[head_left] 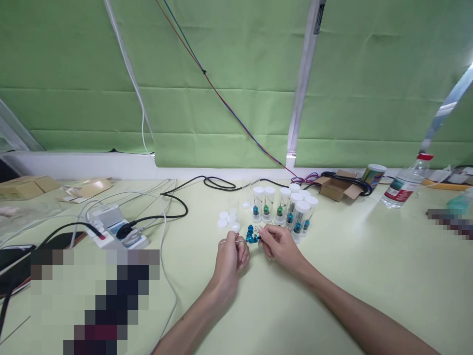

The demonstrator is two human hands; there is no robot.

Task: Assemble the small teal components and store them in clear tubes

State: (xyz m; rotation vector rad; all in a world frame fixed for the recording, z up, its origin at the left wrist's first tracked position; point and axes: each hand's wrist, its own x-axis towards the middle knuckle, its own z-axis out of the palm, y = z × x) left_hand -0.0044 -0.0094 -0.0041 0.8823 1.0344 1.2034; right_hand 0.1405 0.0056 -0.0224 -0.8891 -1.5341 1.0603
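Observation:
My left hand (232, 254) is closed in a pinch on a thin metal rod (242, 241), which runs toward a small blue metal part (252, 236) between my hands. My right hand (279, 245) pinches the right end of that part, where a dark bit shows at the fingertips. A thin bent wire seems to show under my right fingers; what it belongs to I cannot make out. Just behind, clear tubes with white caps (302, 206) stand upright in a group, holding small blue and green parts. Loose white caps (223, 222) lie behind my left hand.
Left of my arms are a power strip (138, 239) and tangled cables. A black cable (218, 185) loops along the back. At the back right stand an open cardboard box (338, 187), a can (374, 175) and a red-capped water bottle (404, 185). Green blinds (229, 118) hang behind.

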